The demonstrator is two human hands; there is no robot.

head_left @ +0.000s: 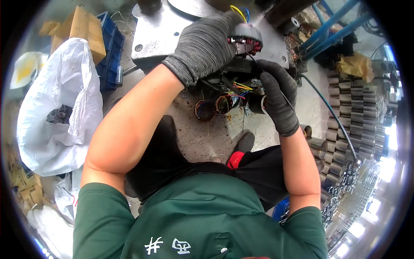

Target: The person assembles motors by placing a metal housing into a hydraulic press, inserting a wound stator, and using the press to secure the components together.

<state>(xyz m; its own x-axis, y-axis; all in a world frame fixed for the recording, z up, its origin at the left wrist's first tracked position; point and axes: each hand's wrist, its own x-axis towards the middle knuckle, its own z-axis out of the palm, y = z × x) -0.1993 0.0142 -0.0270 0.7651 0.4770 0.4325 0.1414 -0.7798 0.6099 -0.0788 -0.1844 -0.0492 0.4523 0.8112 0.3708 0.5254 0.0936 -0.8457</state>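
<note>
**Rod point(252, 57) at the stator point(247, 31)**

The gloved left hand point(206, 46) has its fingers closed on the stator, above the metal desk point(151, 32)'s near edge; whether it rests there, I cannot tell. The gloved right hand point(280, 97) pinches the thin rod, its end at the stator's reddish windings. A white sack point(32, 125) stands to the left.

A short, round grey metal ring point(246, 31) with dark red windings point(253, 44) is resting tilted in the grey-gloved left hand point(207, 45), its open, wound side facing down toward the grey-gloved right hand point(278, 95). A thin yellow wire point(237, 11) and a thin blue wire point(247, 14) are curving up behind it. A slender dark rod-shaped tool point(252, 58) is slanting up from the right hand's fingers, its tip apparently meeting the ring's lower opening.
</note>
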